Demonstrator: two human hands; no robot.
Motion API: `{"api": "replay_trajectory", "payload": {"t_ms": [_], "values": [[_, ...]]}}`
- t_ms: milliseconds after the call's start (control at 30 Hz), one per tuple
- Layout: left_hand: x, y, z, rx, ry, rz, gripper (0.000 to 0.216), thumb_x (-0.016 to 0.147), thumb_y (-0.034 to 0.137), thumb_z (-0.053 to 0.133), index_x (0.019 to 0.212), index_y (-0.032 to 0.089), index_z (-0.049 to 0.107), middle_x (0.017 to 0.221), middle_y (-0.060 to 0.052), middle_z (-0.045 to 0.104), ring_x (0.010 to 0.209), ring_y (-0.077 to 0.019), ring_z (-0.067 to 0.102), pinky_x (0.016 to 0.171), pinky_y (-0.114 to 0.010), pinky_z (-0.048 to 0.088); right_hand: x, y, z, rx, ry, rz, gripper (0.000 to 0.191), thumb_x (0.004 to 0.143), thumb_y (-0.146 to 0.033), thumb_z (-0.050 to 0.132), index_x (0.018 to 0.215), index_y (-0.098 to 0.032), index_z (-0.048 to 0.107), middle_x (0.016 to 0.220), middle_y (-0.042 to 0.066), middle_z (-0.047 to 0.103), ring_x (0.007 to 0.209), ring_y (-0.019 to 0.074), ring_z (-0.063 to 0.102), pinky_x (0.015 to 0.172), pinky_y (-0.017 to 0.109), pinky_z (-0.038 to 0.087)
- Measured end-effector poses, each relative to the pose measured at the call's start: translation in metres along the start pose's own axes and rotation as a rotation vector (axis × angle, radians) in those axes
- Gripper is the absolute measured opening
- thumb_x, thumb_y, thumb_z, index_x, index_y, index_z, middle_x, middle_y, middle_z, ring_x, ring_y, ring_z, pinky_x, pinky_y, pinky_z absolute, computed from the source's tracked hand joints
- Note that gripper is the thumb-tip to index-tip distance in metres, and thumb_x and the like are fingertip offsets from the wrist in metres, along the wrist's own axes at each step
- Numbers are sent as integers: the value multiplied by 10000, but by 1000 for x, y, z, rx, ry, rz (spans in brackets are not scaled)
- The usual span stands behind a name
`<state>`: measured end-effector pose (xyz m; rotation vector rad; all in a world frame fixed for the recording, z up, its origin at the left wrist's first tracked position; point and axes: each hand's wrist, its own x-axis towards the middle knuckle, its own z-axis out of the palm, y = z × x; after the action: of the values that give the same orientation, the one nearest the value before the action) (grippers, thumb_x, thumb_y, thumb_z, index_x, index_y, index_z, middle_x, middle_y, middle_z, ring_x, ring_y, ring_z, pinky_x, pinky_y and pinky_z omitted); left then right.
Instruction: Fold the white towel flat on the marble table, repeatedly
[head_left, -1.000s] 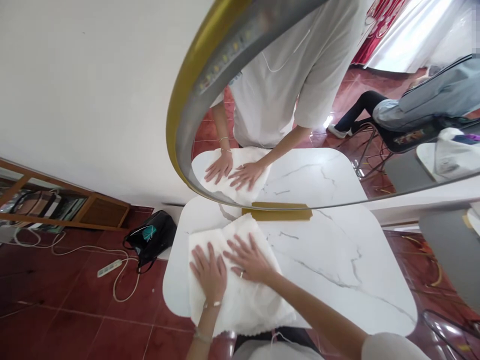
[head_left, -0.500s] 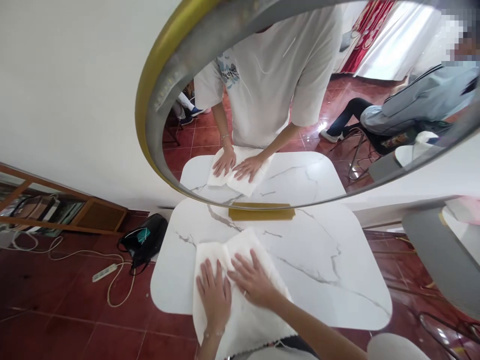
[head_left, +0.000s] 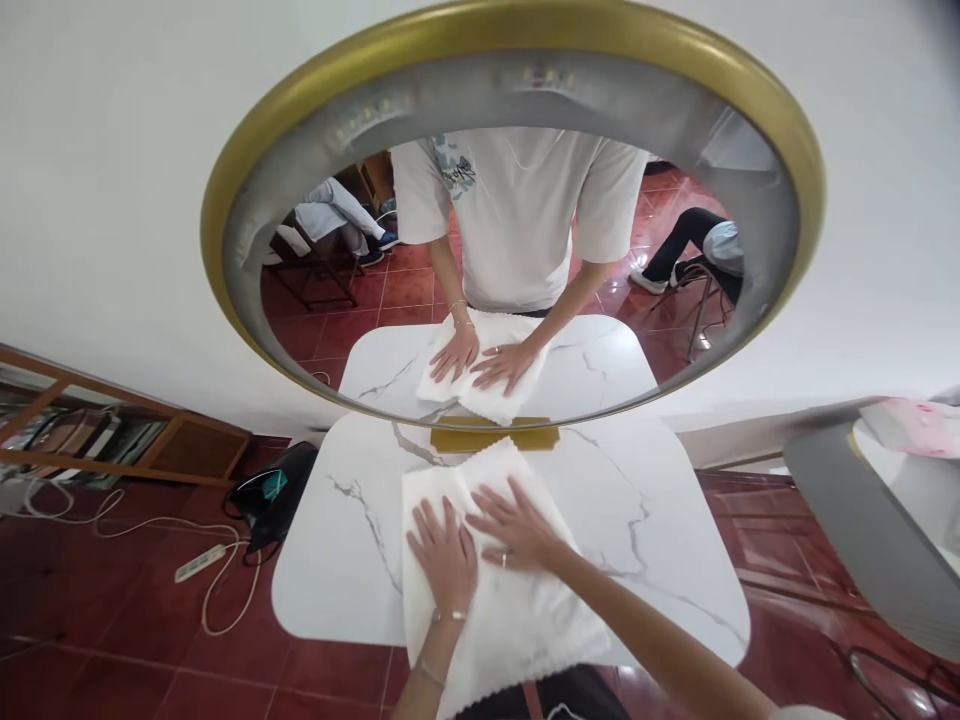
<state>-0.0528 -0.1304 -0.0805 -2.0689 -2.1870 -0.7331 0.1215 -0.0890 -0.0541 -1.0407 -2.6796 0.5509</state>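
A white cloth (head_left: pixel 495 610) lies spread on a white marble-patterned table (head_left: pixel 660 540), its near edge hanging over the table's front. My left hand (head_left: pixel 444 555) rests flat on the cloth with fingers stretched out. My right hand (head_left: pixel 517 527), with a ring on one finger, lies flat beside it, fingers spread toward the left. Both hands press on the upper half of the cloth and hold nothing.
A round gold-framed mirror (head_left: pixel 240 160) stands at the table's far edge on a gold base (head_left: pixel 495 438), reflecting me, the cloth and seated people behind. A black bag (head_left: pixel 270 490) and a power strip (head_left: pixel 199 562) with cables lie on the red tiled floor at left. A grey chair (head_left: pixel 862 530) is at right.
My head has turned so the whole mirror is now in view and centred. Both hands stay flat on the cloth, shifted only slightly.
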Motion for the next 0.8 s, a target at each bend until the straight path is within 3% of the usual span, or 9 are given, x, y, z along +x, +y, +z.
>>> {"api": "replay_trajectory", "payload": {"t_ms": [133, 233, 433, 600, 700, 800], "values": [[37, 29, 27, -74, -33, -11, 514, 950, 274, 382, 1452, 164, 387, 1556, -210, 226, 1459, -377, 116, 1092, -694, 187, 1, 39, -14, -87, 68, 129, 478, 978, -447, 402, 1438, -321, 393, 1564, 17, 241, 1468, 245, 138, 1169, 592, 58], [40, 48, 36, -96, -25, -11, 508, 949, 275, 385, 1446, 171, 401, 1551, -212, 240, 1456, -379, 130, 1087, -696, 195, -14, 45, -14, -136, 168, 189, 448, 984, -402, 405, 1424, -319, 417, 1552, 2, 280, 1466, 238, 149, 1175, 576, 99], [-16, 75, 20, -15, -136, 43, 505, 928, 217, 400, 1431, 179, 429, 1547, -198, 264, 1455, -357, 161, 1107, -639, 224, -74, 9, 8, -216, 258, 222, 440, 968, -279, 430, 1407, -302, 441, 1545, 28, 304, 1465, 266, 141, 1160, 626, 91], [-72, 82, 5, 14, -156, 47, 496, 902, 235, 441, 1392, 172, 485, 1550, -157, 284, 1459, -319, 171, 1148, -578, 192, -120, -26, 25, -243, 192, 174, 604, 837, -92, 457, 1423, -233, 414, 1570, 69, 232, 1463, 334, 91, 1126, 695, 112], [-86, 84, 4, 26, -147, 53, 493, 888, 220, 443, 1373, 156, 510, 1537, -157, 315, 1452, -313, 199, 1155, -561, 193, -132, -33, 30, -232, 185, 143, 703, 737, -36, 442, 1421, -195, 413, 1569, 83, 233, 1460, 346, 96, 1116, 708, 137], [-84, 94, 7, 32, -168, 63, 519, 871, 215, 469, 1387, 162, 494, 1541, -155, 308, 1449, -323, 200, 1159, -564, 186, -140, -23, 30, -224, 238, 110, 649, 752, -43, 432, 1387, -180, 456, 1540, 93, 307, 1457, 330, 131, 1117, 694, 181]]}}
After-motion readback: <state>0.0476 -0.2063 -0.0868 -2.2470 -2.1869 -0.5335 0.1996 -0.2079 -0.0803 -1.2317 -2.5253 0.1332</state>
